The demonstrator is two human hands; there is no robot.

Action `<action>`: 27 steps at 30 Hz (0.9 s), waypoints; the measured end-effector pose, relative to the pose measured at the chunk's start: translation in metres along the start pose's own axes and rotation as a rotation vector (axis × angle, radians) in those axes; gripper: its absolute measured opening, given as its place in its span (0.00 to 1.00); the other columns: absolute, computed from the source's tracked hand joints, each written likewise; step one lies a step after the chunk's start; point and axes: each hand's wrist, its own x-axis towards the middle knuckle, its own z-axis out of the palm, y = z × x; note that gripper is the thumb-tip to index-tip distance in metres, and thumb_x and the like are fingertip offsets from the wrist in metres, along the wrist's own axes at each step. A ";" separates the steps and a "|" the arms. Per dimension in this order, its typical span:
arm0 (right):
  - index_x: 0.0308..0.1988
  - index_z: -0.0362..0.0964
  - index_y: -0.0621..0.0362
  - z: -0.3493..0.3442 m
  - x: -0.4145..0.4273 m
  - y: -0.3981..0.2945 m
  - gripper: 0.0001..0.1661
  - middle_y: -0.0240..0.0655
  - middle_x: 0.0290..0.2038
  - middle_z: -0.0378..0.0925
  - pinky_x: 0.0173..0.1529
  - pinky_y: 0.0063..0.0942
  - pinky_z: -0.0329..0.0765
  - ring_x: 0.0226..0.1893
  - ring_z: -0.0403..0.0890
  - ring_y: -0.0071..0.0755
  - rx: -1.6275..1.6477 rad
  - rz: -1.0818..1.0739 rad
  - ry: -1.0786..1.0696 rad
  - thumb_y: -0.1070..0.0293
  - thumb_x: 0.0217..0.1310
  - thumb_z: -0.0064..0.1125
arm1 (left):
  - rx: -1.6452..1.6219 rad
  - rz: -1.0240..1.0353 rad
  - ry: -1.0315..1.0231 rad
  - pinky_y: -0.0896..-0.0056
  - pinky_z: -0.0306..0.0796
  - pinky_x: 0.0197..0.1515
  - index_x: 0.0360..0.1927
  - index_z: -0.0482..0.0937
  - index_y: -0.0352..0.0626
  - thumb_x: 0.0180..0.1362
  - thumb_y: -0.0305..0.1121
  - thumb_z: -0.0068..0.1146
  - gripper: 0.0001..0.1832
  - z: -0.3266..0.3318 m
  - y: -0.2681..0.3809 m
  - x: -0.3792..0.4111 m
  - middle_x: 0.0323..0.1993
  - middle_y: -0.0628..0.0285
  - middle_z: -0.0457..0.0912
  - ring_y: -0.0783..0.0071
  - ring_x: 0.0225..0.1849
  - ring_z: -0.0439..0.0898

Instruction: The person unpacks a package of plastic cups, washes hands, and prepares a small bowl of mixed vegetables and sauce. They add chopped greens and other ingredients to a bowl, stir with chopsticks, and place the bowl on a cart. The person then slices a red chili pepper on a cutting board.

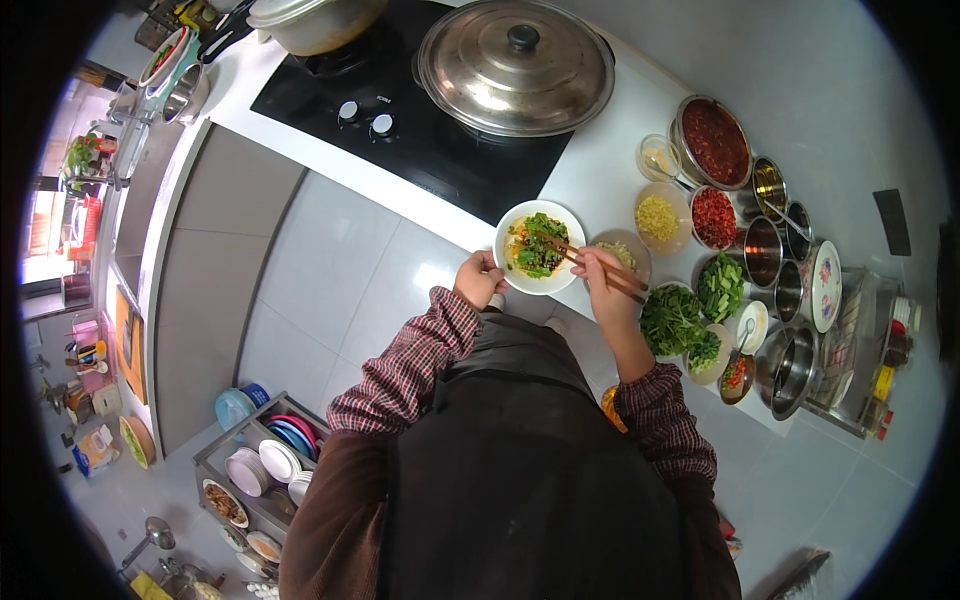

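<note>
My left hand (480, 280) grips the left rim of a white bowl (506, 271) at the counter's front edge. Inside the bowl lie chopped green herbs (541, 259) over a dark and reddish sauce. A pair of wooden chopsticks (559, 245) is held in my right hand (606, 289), with the tips among the herbs. Just behind my right hand, a bowl of pale minced seasoning (621, 253) is partly covered by the hand and chopsticks. A plate of leafy greens (670, 319) lies to the right of my right wrist.
A large lidded pan (517, 75) and a pale pot (319, 22) stand on the black cooktop (420, 161). Bowls of red chilli sauce (712, 142), chopped red chilli (712, 217) and yellow minced seasoning (657, 218) crowd the right counter. A rack of plates (247, 471) stands at lower left.
</note>
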 end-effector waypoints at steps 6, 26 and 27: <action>0.36 0.72 0.67 0.006 0.009 0.008 0.09 0.44 0.30 0.77 0.34 0.22 0.74 0.30 0.80 0.28 -0.272 -0.137 -0.153 0.73 0.58 0.50 | 0.024 0.015 -0.009 0.77 0.75 0.31 0.44 0.68 0.28 0.54 0.21 0.48 0.13 0.001 -0.003 0.002 0.32 0.56 0.76 0.73 0.27 0.78; 0.40 0.71 0.66 -0.004 -0.012 0.010 0.10 0.39 0.30 0.78 0.33 0.22 0.75 0.28 0.80 0.28 -0.150 -0.069 -0.042 0.73 0.61 0.47 | 0.071 -0.007 -0.028 0.75 0.77 0.33 0.47 0.66 0.27 0.54 0.22 0.49 0.17 -0.001 -0.006 0.004 0.34 0.54 0.76 0.72 0.27 0.79; 0.39 0.71 0.66 -0.002 -0.017 0.008 0.09 0.40 0.31 0.77 0.33 0.22 0.75 0.28 0.80 0.29 -0.146 -0.093 -0.074 0.73 0.60 0.48 | 0.063 -0.004 -0.030 0.75 0.77 0.33 0.47 0.66 0.27 0.54 0.22 0.49 0.17 -0.001 -0.006 0.005 0.34 0.54 0.76 0.72 0.27 0.79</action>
